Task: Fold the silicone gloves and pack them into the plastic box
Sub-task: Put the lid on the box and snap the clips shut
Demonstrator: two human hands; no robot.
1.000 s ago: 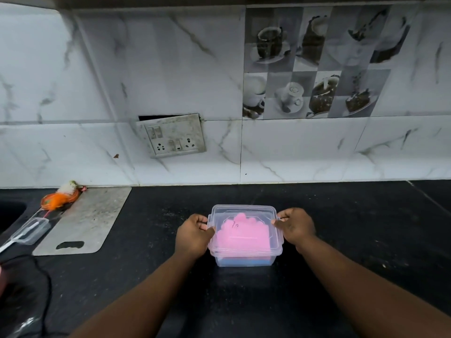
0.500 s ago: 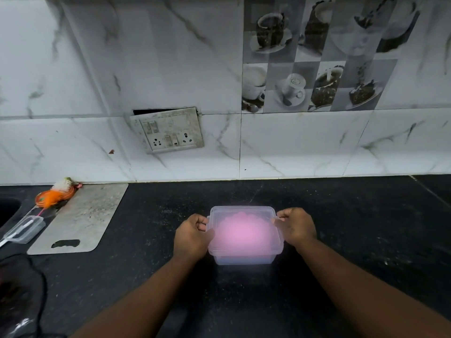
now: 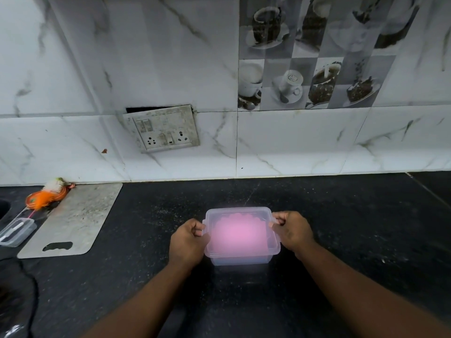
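Note:
A clear plastic box (image 3: 244,259) with its lid on stands on the black counter in the middle of the view. Pink silicone gloves (image 3: 239,232) show blurred through the lid, with a bluish layer under them. My left hand (image 3: 186,242) grips the box's left rim, fingers curled on the lid edge. My right hand (image 3: 294,230) holds the right rim the same way, thumb on the lid's corner.
A grey cutting board (image 3: 73,220) lies at the left by the wall. Beside it are an orange scrubber (image 3: 42,197) and a small clear container (image 3: 15,231). A black cable (image 3: 31,289) curls at the lower left. A tiled wall with a socket plate (image 3: 162,129) rises behind.
The camera has tilted and the view has gone blurrier. Both hands stay clamped on the box's sides; the box has barely moved.

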